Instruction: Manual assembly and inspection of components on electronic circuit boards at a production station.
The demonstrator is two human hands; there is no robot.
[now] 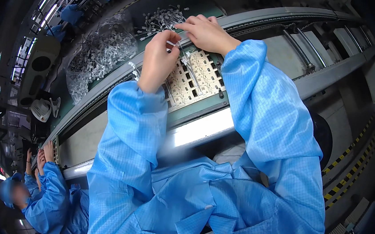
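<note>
My left hand [158, 57] is closed in a pinch over the far left edge of a pale circuit board panel [187, 82]. Between thumb and fingertips it grips a thin white wire lead [177, 44]. To its right is my right hand [207, 33], palm down, its fingers stretched toward a loose pile of small white connector leads [162, 17]. Nothing shows in those fingers, though their undersides are hidden. Rows of dark components dot the panel, and white leads lie across it.
A clear plastic bag [102, 49] full of white leads lies beyond the conveyor rail [98, 89]. At far left stands a small white fan [42, 109]. A co-worker in blue [55, 199] works at the lower left. Metal rollers [311, 52] lie right of the panel.
</note>
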